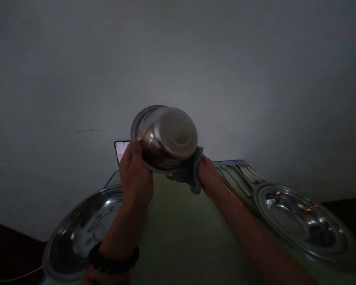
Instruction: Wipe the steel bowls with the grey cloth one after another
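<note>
A shiny metal bowl [166, 134] is held tilted above the table, its round base turned toward me and to the right. My left hand [136, 172] is closed on the bowl's rim at the lower left, thumb on the outside. In my right hand [207, 174] a dark grey-green cloth [191, 174] is bunched, pressed against the underside of the bowl. The fingertips of the right hand are hidden behind the cloth. The bowl's inside faces away and cannot be seen.
A large metal basin [74, 229] stands at the left, partly behind my left forearm. At the right lies a wide metal basin [302, 225], with several knives and utensils [240, 178] behind it. A lit phone [121, 150] leans near the wall [178, 59] behind the green table [186, 237].
</note>
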Demonstrator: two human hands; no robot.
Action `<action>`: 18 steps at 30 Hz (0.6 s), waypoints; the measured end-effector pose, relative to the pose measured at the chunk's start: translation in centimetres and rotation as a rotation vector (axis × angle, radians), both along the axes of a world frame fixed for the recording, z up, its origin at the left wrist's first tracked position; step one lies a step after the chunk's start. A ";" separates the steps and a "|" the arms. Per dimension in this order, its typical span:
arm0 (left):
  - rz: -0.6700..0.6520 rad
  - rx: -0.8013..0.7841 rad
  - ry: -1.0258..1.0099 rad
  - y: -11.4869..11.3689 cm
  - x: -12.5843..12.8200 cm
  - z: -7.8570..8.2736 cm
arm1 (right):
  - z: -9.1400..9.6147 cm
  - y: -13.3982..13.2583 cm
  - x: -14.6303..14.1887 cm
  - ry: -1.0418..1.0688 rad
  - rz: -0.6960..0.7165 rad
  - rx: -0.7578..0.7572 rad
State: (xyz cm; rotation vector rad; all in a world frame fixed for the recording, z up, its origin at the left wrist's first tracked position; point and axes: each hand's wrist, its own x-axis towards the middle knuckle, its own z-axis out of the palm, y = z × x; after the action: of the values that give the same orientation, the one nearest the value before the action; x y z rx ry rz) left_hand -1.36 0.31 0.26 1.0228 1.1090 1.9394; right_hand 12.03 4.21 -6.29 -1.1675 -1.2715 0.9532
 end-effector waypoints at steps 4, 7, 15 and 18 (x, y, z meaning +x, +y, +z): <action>0.139 0.141 0.143 -0.6 -1.4 1.3 | -0.6 0.6 1.9 -0.361 0.007 0.014; 0.311 0.259 0.475 -1.0 -1.7 0.7 | 0.5 0.3 3.2 -0.278 0.101 -0.028; -0.153 0.829 1.232 -0.7 -0.3 -2.3 | 3.7 -1.7 6.8 0.352 0.427 -0.333; -0.014 0.744 1.100 -0.4 0.2 -2.7 | 3.7 -1.8 6.6 0.377 0.309 -0.239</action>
State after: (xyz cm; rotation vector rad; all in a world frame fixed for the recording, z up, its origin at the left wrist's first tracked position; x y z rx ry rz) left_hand -1.11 -0.07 -2.47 2.6790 0.8190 1.7593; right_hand 18.61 2.40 -2.61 -0.9233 -1.0657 1.5109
